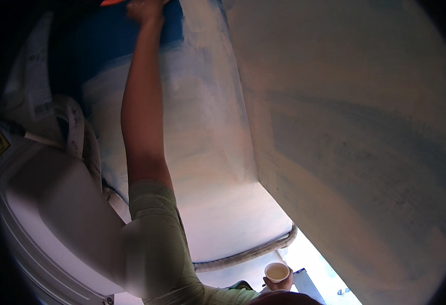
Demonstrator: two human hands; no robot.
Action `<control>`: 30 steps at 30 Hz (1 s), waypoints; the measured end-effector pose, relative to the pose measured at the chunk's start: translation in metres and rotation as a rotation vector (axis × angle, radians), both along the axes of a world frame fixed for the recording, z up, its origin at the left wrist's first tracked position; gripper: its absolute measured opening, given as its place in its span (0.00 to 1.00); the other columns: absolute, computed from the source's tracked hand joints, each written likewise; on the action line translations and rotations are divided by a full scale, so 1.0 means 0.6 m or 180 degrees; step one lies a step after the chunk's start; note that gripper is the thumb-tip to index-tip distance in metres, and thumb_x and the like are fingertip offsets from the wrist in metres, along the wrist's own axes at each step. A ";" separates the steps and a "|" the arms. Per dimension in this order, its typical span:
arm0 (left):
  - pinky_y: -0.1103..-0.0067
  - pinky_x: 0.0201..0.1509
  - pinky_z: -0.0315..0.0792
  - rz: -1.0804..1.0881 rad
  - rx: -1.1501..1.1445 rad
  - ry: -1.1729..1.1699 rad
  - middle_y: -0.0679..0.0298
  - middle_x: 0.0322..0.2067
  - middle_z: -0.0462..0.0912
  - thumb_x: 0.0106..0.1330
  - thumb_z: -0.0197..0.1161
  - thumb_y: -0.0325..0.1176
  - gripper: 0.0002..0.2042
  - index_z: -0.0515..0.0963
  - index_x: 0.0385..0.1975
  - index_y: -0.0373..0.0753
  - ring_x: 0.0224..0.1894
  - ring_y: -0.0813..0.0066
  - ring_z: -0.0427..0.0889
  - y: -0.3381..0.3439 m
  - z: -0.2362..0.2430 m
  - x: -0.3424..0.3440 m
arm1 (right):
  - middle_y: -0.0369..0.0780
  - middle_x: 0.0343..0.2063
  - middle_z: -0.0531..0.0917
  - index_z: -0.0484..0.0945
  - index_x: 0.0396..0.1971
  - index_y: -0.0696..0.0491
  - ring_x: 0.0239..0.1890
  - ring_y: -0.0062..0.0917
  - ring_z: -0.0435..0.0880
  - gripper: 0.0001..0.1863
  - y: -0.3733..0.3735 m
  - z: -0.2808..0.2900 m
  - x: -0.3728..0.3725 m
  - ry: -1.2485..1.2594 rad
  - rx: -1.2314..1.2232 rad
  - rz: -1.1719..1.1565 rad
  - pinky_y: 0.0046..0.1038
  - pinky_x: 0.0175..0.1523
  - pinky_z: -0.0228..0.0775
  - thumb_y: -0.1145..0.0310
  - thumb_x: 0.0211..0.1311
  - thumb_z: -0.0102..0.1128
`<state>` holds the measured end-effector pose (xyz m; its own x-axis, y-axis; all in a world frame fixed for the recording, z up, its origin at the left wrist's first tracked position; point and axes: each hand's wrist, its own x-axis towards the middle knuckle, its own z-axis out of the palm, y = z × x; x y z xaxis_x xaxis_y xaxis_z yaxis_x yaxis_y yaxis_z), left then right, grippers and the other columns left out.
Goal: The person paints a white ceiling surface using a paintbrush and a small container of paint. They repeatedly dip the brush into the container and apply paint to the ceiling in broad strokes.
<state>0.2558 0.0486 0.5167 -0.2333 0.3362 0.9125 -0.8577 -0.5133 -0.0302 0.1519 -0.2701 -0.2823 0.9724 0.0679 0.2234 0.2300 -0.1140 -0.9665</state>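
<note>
My left arm, in a short green sleeve, stretches up along a wall (pixel 207 152) that is blue at the top and covered lower down with streaky pale paint. My left hand (pixel 145 11) is closed at the upper edge, blurred and partly cut off. Beside it shows a bright orange piece (pixel 112 2); what the fingers hold cannot be made out. Low in the picture, my right hand (pixel 288 282) is wrapped round a small pale cup (pixel 277 272). The cup is held with its mouth up, and its inside looks cream-coloured.
A white appliance casing (pixel 65 203), like an air-conditioner unit, stands close on the left with a wrapped hose (pixel 75 127). A second streaky wall (pixel 355 152) meets the first at a corner on the right. A pale pipe (pixel 248 254) runs along below, near a grey flat panel (pixel 308 285).
</note>
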 end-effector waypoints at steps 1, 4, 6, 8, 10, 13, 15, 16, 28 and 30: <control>0.72 0.34 0.89 0.0090 0.0018 0.0022 0.49 0.37 0.86 0.65 0.66 0.21 0.07 0.80 0.38 0.21 0.35 0.61 0.88 -0.004 0.005 0.001 | 0.48 0.47 0.82 0.67 0.56 0.59 0.50 0.39 0.85 0.48 -0.002 0.005 0.001 -0.0005 0.0070 -0.0001 0.40 0.54 0.78 0.65 0.33 0.88; 0.72 0.33 0.88 0.0190 -0.0030 0.0051 0.50 0.38 0.86 0.64 0.68 0.22 0.09 0.81 0.38 0.21 0.35 0.62 0.88 -0.014 0.026 -0.004 | 0.47 0.45 0.83 0.67 0.56 0.59 0.49 0.38 0.85 0.47 -0.003 -0.007 0.012 -0.0080 -0.0015 -0.0069 0.39 0.55 0.78 0.66 0.33 0.88; 0.71 0.32 0.87 0.0693 -0.0268 0.0071 0.51 0.37 0.87 0.63 0.69 0.23 0.10 0.82 0.38 0.21 0.33 0.64 0.88 -0.031 0.024 -0.007 | 0.47 0.45 0.83 0.67 0.56 0.59 0.49 0.38 0.85 0.47 -0.002 -0.008 0.014 -0.0133 -0.0036 -0.0076 0.39 0.55 0.78 0.66 0.33 0.88; 0.71 0.31 0.86 0.1069 -0.0402 0.0055 0.52 0.35 0.88 0.62 0.71 0.24 0.10 0.83 0.36 0.22 0.32 0.65 0.88 -0.029 0.026 -0.013 | 0.48 0.46 0.82 0.67 0.56 0.59 0.50 0.38 0.85 0.47 0.001 -0.001 0.015 -0.0070 0.0012 -0.0008 0.39 0.56 0.78 0.66 0.33 0.88; 0.71 0.30 0.85 0.1316 -0.0435 0.0003 0.53 0.33 0.88 0.61 0.71 0.25 0.09 0.84 0.35 0.23 0.31 0.67 0.88 -0.006 0.037 -0.026 | 0.48 0.47 0.82 0.66 0.56 0.59 0.51 0.38 0.85 0.48 0.004 0.011 0.013 0.0112 0.0124 0.0136 0.39 0.56 0.78 0.66 0.34 0.88; 0.71 0.29 0.84 0.1557 -0.0699 0.0043 0.54 0.31 0.89 0.61 0.72 0.26 0.09 0.85 0.33 0.24 0.30 0.67 0.88 0.021 0.036 -0.043 | 0.48 0.47 0.82 0.66 0.57 0.59 0.51 0.38 0.85 0.48 0.007 -0.004 0.016 0.0015 0.0089 0.0221 0.39 0.57 0.78 0.65 0.34 0.88; 0.71 0.29 0.83 0.2164 -0.0674 -0.0235 0.53 0.30 0.89 0.60 0.72 0.26 0.09 0.85 0.32 0.25 0.29 0.66 0.89 0.049 0.032 -0.065 | 0.48 0.47 0.82 0.66 0.57 0.59 0.51 0.39 0.85 0.49 0.008 -0.004 0.017 0.0003 -0.0062 0.0217 0.40 0.57 0.78 0.65 0.34 0.88; 0.71 0.30 0.83 0.2735 -0.0736 -0.0282 0.53 0.30 0.89 0.60 0.72 0.26 0.09 0.85 0.33 0.25 0.29 0.66 0.89 0.078 0.038 -0.085 | 0.48 0.47 0.82 0.66 0.57 0.59 0.51 0.39 0.85 0.49 0.008 -0.004 0.017 -0.0006 -0.0140 0.0222 0.40 0.57 0.78 0.65 0.33 0.88; 0.69 0.49 0.81 0.3878 -0.0823 -0.0261 0.53 0.35 0.91 0.53 0.78 0.52 0.25 0.88 0.35 0.32 0.40 0.62 0.91 0.256 0.124 -0.130 | 0.48 0.46 0.81 0.68 0.55 0.59 0.50 0.40 0.84 0.47 -0.011 -0.024 0.016 -0.0058 0.0043 -0.0124 0.40 0.56 0.76 0.63 0.32 0.87; 0.68 0.48 0.82 0.3790 -0.0828 -0.0222 0.52 0.35 0.90 0.52 0.78 0.54 0.27 0.88 0.35 0.31 0.41 0.62 0.91 0.249 0.110 -0.120 | 0.47 0.44 0.81 0.69 0.54 0.59 0.48 0.39 0.84 0.48 -0.013 -0.044 0.021 -0.0096 0.0190 -0.0206 0.39 0.54 0.77 0.62 0.30 0.88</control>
<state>0.1839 0.1978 0.5827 -0.5659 0.0497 0.8230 0.1522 -0.9747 0.1636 0.1647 -0.2777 -0.3086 0.9670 -0.0093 0.2545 0.2532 -0.0719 -0.9647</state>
